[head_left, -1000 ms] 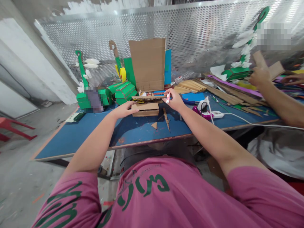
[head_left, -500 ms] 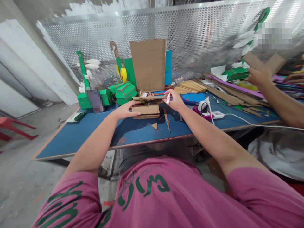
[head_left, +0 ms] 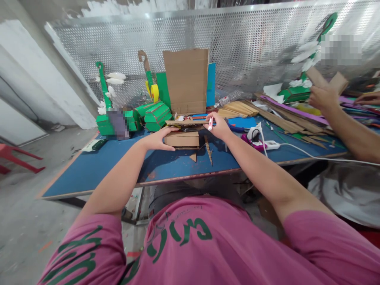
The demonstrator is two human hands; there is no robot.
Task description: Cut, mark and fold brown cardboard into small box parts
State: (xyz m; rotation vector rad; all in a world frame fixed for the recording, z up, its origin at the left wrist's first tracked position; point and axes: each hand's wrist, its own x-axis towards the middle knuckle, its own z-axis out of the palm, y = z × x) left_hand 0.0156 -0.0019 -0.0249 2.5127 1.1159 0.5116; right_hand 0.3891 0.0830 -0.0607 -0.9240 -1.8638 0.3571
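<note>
A small folded cardboard box (head_left: pixel 181 140) lies on the blue table near its front edge. My left hand (head_left: pixel 158 139) grips the box's left end, thumb at the near side and fingers on the far side. Closed around a slim white-and-red tool (head_left: pixel 210 122), my right hand (head_left: pixel 219 126) is at the right end of a flat cardboard strip (head_left: pixel 190 123) just behind the box. Whether the tool is a knife or a marker I cannot tell. A narrow cardboard sliver (head_left: pixel 208 150) and a triangular scrap (head_left: pixel 193 157) lie beside the box.
Green cardboard shapes (head_left: pixel 157 116) stand at the left, near yellow tape (head_left: pixel 154 93). An upright cardboard sheet (head_left: pixel 186 81) leans behind. To the right are a power strip (head_left: pixel 271 145) with a white cable, cardboard strips (head_left: pixel 282 116) and another person's hand (head_left: pixel 325 97) holding cardboard pieces.
My left thumb has slid down from the box's top to its near lower edge, and the box has tipped slightly. My right hand stays nearly still. The other person's cardboard has turned a little.
</note>
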